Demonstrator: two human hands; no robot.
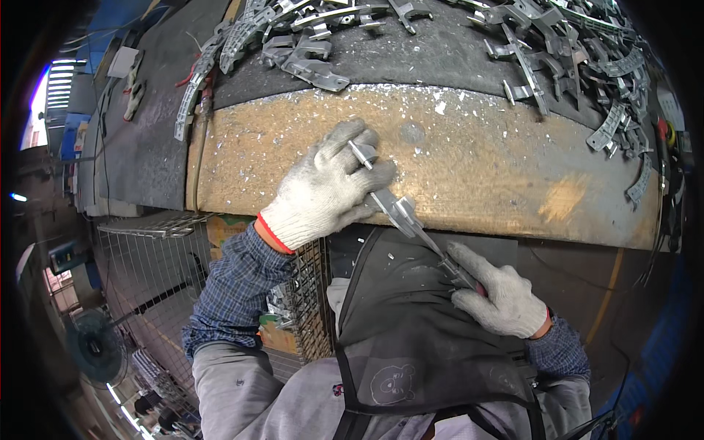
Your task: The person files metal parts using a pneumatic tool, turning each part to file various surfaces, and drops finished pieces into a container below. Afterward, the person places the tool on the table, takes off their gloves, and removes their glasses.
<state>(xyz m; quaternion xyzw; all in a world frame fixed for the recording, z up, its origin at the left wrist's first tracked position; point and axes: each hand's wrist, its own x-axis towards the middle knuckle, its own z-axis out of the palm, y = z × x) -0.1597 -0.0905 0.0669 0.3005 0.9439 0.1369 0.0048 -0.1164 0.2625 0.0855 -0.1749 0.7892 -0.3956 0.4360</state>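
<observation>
Dark apron (411,308) spreads below; left hand (323,180) clamps its fingers round a metal part (402,214) — likely steadying it — while right hand (506,297) pinches a slim tool (459,274).

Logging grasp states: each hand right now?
Left hand: closed, holding a grey metal part.
Right hand: closed on a slim item, kind unclear.

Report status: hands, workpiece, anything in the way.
Left gloved hand gripping grey metal bracket. Right gloved hand at its near end, hold unclear. Silvery flakes litter wooden board; loose brackets lie beyond, apart from hands.
</observation>
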